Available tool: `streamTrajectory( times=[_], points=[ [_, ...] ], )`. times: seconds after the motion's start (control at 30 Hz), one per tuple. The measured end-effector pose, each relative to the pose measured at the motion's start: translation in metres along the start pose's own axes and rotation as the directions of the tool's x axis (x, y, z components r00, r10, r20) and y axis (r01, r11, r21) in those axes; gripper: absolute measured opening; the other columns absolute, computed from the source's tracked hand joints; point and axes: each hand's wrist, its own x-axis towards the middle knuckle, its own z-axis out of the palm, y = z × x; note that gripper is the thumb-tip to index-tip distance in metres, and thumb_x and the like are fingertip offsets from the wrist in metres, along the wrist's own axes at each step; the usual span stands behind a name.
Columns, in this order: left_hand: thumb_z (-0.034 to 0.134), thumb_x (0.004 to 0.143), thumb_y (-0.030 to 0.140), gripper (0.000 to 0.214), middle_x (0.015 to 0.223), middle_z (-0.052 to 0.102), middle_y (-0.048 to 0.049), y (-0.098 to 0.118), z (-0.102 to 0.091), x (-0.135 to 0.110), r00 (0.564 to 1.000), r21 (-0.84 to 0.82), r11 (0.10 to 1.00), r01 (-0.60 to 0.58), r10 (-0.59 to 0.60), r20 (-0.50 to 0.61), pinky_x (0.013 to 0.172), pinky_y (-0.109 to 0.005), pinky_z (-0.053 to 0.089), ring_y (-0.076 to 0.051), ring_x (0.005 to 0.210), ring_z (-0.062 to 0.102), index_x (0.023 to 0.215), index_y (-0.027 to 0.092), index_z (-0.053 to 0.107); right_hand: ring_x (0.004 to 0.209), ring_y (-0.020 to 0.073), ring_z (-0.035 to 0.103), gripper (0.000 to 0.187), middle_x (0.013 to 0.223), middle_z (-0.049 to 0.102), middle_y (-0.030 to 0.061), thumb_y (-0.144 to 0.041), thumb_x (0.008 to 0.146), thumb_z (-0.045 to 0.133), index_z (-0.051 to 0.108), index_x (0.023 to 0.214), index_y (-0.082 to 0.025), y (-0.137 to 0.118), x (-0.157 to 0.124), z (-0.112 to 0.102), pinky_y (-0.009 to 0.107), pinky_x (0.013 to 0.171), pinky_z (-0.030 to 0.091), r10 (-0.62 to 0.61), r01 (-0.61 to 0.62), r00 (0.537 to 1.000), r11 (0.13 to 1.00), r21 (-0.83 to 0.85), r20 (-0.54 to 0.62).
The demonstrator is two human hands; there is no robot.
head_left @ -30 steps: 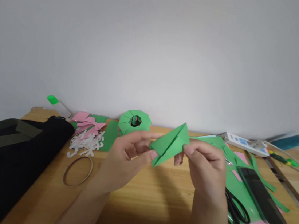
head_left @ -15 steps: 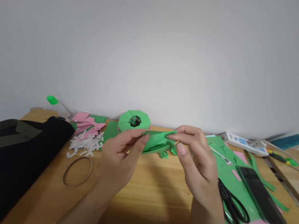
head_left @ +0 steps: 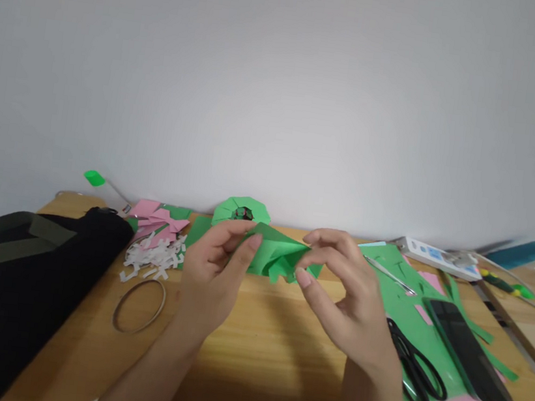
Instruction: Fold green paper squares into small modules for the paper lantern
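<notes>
Both of my hands hold a folded piece of green paper (head_left: 276, 255) just above the wooden table (head_left: 247, 356). My left hand (head_left: 212, 279) pinches its left end between thumb and fingers. My right hand (head_left: 347, 303) pinches the right end, fingers curled around the folds. Behind the paper stands a round green folded paper ring (head_left: 242, 211) with a dark hole in its middle.
A black bag (head_left: 14, 285) lies at the left. White paper scraps (head_left: 154, 258), pink paper pieces (head_left: 157, 217) and a thin ring (head_left: 139, 305) lie near it. At the right are green sheets (head_left: 405, 311), black scissors (head_left: 415, 371), a black phone (head_left: 469, 349) and a power strip (head_left: 437, 256).
The green paper went from a raised open triangular shape to a flatter, lower, bunched fold. My right hand moved left and up over it, and my left hand shifted its grip.
</notes>
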Motion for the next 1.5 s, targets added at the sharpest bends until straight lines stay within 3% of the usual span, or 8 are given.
streamTrajectory(
  times=[0.2, 0.37, 0.57, 0.8, 1.0, 1.1, 1.27, 1.5],
  points=[
    [0.068, 0.081, 0.03, 0.014, 0.06, 0.065, 0.0035, -0.008, -0.003, 0.003, 0.996, 0.043, 0.998, 0.034, -0.037, 0.083, 0.048, -0.015, 0.045, -0.008, 0.053, 0.058, 0.091, 0.021, 0.069, 0.084, 0.0151, 0.063, 0.016, 0.086, 0.064, 0.0014, -0.017, 0.081, 0.068, 0.056, 0.073, -0.021, 0.006, -0.001, 0.004, 0.027, 0.073, 0.048, 0.027, -0.029, 0.999, 0.998, -0.049, -0.026],
    [0.061, 0.085, 0.033, 0.017, 0.055, 0.057, 0.0041, -0.003, -0.007, 0.004, 0.963, 0.145, 0.988, 0.051, -0.087, 0.254, 0.041, -0.017, 0.037, -0.008, 0.046, 0.049, 0.097, 0.021, 0.067, 0.076, 0.0125, 0.061, 0.031, 0.083, 0.061, -0.0025, -0.015, 0.08, 0.069, 0.052, 0.103, -0.026, 0.006, -0.005, 0.006, 0.024, 0.068, 0.05, 0.177, -0.194, 0.979, 0.957, 0.217, 0.098],
    [0.085, 0.06, 0.026, 0.076, 0.113, 0.066, -0.0071, -0.003, -0.011, 0.004, 0.884, 0.297, 0.881, -0.369, 0.233, 0.405, 0.077, -0.033, 0.055, -0.024, 0.097, 0.064, 0.128, 0.029, 0.05, 0.065, 0.0086, 0.059, 0.021, 0.072, 0.062, -0.0036, -0.023, 0.086, 0.065, 0.063, 0.107, -0.027, 0.008, -0.003, 0.007, 0.018, 0.057, 0.046, 0.364, -0.383, 0.921, 0.777, 0.499, 0.139],
    [0.069, 0.077, 0.013, 0.015, 0.101, 0.065, -0.0041, -0.001, -0.017, 0.009, 0.812, 0.373, 0.737, -0.563, 0.41, 0.416, 0.062, -0.02, 0.052, -0.014, 0.086, 0.063, 0.087, 0.02, 0.06, 0.063, 0.0091, 0.057, 0.016, 0.072, 0.063, -0.0026, -0.023, 0.082, 0.068, 0.065, 0.097, -0.024, 0.013, -0.002, 0.005, 0.019, 0.056, 0.047, 0.391, -0.349, 0.918, 0.711, 0.611, 0.069],
    [0.065, 0.082, 0.019, 0.011, 0.068, 0.063, 0.0022, -0.002, -0.009, 0.01, 0.97, 0.146, 0.959, -0.245, 0.242, 0.035, 0.048, -0.015, 0.045, -0.008, 0.057, 0.057, 0.074, 0.019, 0.057, 0.057, 0.0078, 0.052, 0.037, 0.065, 0.056, -0.0075, -0.016, 0.077, 0.069, 0.058, 0.111, -0.026, 0.008, -0.004, 0.001, 0.018, 0.052, 0.042, 0.38, -0.454, 0.89, 0.778, 0.435, 0.25],
    [0.071, 0.075, 0.023, 0.018, 0.051, 0.05, 0.0077, -0.002, -0.005, 0.013, 0.996, -0.013, 0.997, -0.075, 0.074, -0.041, 0.035, -0.013, 0.03, -0.004, 0.039, 0.038, 0.069, 0.018, 0.055, 0.055, 0.0077, 0.05, 0.02, 0.06, 0.054, -0.0078, -0.014, 0.074, 0.07, 0.061, 0.09, -0.022, 0.006, -0.002, 0.0, 0.019, 0.052, 0.041, 0.348, -0.485, 0.845, 0.818, 0.308, 0.406],
    [0.081, 0.064, 0.029, 0.028, 0.053, 0.054, 0.0077, 0.0, -0.005, 0.018, 0.996, -0.154, 0.984, 0.092, -0.088, 0.029, 0.037, -0.012, 0.031, -0.003, 0.04, 0.042, 0.078, 0.018, 0.059, 0.048, 0.0075, 0.049, 0.03, 0.052, 0.051, -0.0055, -0.026, 0.077, 0.07, 0.049, 0.057, -0.018, 0.006, -0.002, 0.001, 0.019, 0.046, 0.035, 0.36, -0.492, 0.814, 0.844, 0.212, 0.456],
    [0.076, 0.071, 0.024, 0.034, 0.08, 0.073, -0.0033, -0.002, -0.005, 0.01, 0.851, -0.119, 0.931, 0.345, -0.257, 0.458, 0.073, -0.03, 0.057, -0.018, 0.075, 0.07, 0.1, 0.016, 0.062, 0.038, 0.0071, 0.046, 0.027, 0.043, 0.05, -0.0074, -0.037, 0.084, 0.064, 0.052, 0.068, -0.019, 0.006, 0.0, 0.005, 0.019, 0.04, 0.035, 0.467, -0.464, 0.88, 0.798, 0.386, 0.092]
  ],
)
